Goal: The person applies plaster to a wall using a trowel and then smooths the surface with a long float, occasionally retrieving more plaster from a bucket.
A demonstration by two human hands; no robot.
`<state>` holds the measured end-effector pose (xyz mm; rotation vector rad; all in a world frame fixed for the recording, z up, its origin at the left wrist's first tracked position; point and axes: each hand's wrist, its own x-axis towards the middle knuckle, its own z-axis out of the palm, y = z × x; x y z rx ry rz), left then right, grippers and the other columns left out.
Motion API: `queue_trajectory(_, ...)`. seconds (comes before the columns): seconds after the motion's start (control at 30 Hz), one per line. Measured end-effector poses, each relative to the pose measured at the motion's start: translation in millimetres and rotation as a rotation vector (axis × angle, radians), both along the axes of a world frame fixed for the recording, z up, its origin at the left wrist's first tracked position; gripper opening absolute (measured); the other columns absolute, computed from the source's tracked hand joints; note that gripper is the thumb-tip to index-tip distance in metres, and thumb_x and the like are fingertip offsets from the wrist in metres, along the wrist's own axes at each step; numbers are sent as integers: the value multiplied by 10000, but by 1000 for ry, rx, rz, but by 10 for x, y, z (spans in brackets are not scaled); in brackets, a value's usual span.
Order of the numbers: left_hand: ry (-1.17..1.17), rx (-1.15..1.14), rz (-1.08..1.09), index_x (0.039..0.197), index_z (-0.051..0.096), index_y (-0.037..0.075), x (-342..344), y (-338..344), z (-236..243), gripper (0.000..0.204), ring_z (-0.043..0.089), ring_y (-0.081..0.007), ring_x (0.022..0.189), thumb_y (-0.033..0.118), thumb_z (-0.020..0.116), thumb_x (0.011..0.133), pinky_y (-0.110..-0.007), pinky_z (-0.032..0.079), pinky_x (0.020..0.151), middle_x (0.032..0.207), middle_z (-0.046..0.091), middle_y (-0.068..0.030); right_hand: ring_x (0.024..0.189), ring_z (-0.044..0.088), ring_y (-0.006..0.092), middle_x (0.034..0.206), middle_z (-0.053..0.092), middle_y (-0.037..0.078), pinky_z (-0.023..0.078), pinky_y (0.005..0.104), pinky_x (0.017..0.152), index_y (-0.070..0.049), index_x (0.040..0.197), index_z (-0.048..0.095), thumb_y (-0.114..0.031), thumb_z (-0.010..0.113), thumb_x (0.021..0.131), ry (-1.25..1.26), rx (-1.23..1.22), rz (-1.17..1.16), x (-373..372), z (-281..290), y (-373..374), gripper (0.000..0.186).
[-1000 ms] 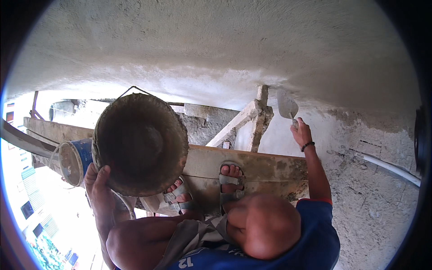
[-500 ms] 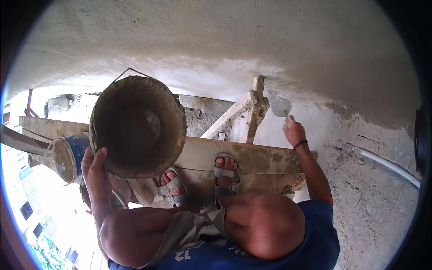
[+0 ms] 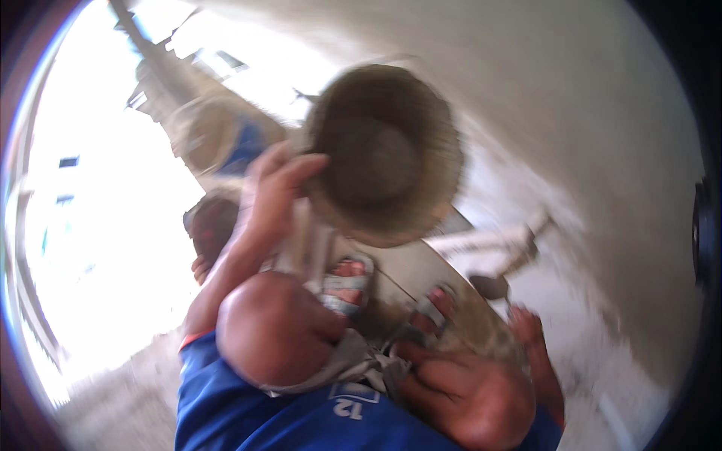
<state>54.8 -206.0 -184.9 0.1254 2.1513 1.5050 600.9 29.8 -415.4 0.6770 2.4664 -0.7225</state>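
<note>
Although motion blur smears most of the head view, the largest surface is readable: a pale grey plastered wall [image 3: 571, 105] fills the upper right. Below it a wooden plank [image 3: 421, 270] runs diagonally from upper left toward lower right, and the person's two sandalled feet [image 3: 347, 279] stand on it, one near its middle, the other closer to its lower right end. Bright, washed-out open air lies past the plank's left edge. Over the plank's upper left stretch, a round dark pan [image 3: 383, 154], shallow and crusted with mortar, is held up with its hollow facing the camera. The left hand [image 3: 278, 192] has its grip pinching the pan's left rim, fingers curled over the edge and thumb behind; forearm rises from the lower edge. Behind that hand, a blue bucket [image 3: 244, 143] sits at the plank's upper left end, too blurred for detail. The right hand [image 3: 530, 342] is low at the right, beyond the plank's lower right end, and near it a small dark trowel blade [image 3: 490, 286] shows; whether that grip is pressed around the handle or spread I cannot tell, since blur hides the fingers.
</note>
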Motion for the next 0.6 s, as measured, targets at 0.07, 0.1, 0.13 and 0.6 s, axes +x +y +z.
queue_trajectory(0.07, -155, 311, 20, 763, 583, 60, -55, -89, -42, 113, 521, -92, 620, 99, 685, 792, -245, 410, 572, 675, 562, 4, 817, 631, 331, 917, 652, 149, 521, 434, 701, -101, 1099, 602, -246, 606, 831, 214, -160, -262, 170, -18, 203, 305)
queue_trajectory(0.1, -170, 367, 45, 774, 574, 69, -117, -153, 43, 104, 534, -96, 608, 79, 673, 806, -260, 436, 572, 677, 573, -2, 830, 627, 323, 941, 653, 141, 522, 414, 708, -104, 1119, 612, -241, 600, 840, 318, -238, -390, 214, -47, 324, 311)
queue_trajectory(0.13, -146, 375, 95, 774, 574, 69, -162, -327, 71, 104, 534, -96, 608, 79, 673, 806, -260, 436, 572, 677, 573, -2, 842, 623, 315, 965, 654, 134, 522, 394, 715, -107, 1139, 622, -236, 593, 849, 346, -245, -451, 184, -16, 386, 319)
queue_trajectory(0.6, 95, 784, 569, 1247, 455, -60, 307, -2391, 1336, 401, 633, -253, 1011, 108, 547, 895, -394, 525, 891, 1129, 613, -171, 870, 610, 397, 901, 636, 217, 474, 443, 769, 3, 1029, 580, -136, 672, 741, 300, -117, -33, -2008, 589, 177, 333)
